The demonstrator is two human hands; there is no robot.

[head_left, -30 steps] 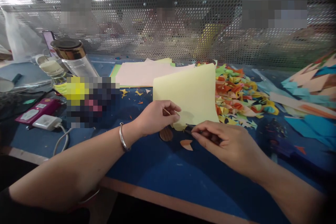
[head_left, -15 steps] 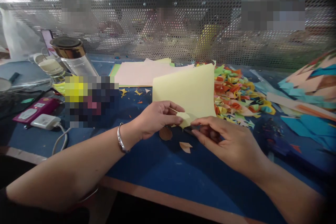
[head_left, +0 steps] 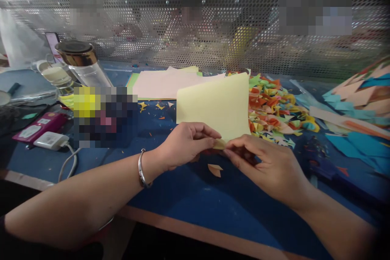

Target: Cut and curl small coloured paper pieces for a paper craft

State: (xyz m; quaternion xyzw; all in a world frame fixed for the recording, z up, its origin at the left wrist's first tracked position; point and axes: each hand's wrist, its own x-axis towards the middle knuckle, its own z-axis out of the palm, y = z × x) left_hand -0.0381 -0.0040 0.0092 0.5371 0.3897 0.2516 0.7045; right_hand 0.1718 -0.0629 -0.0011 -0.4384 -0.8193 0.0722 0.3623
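My left hand (head_left: 191,142), a silver bracelet on its wrist, is closed in a pinch on a small pale yellow paper piece (head_left: 218,144). At the right end of that piece, my right hand (head_left: 258,156) has its thumb and forefinger pressed together on it. The fingers cover most of the piece, so its full shape is hidden. Just behind both hands, a large pale yellow sheet (head_left: 213,105) curves upward from the table. A small folded peach paper piece (head_left: 215,170) lies in front of the fingertips.
Colourful paper scraps (head_left: 271,105) are heaped at the right, near blue paper sheets (head_left: 359,150). Stacked pale paper (head_left: 158,85) lies behind. To the left are a glass bottle (head_left: 89,75), a magenta box (head_left: 41,126) and a white charger (head_left: 51,141). A perforated metal screen (head_left: 170,40) stands behind the table.
The small yellow piece has tipped from showing a broad face to a narrow strip between my fingers. My left hand has shifted slightly right and down, covering the brown disc on the table.
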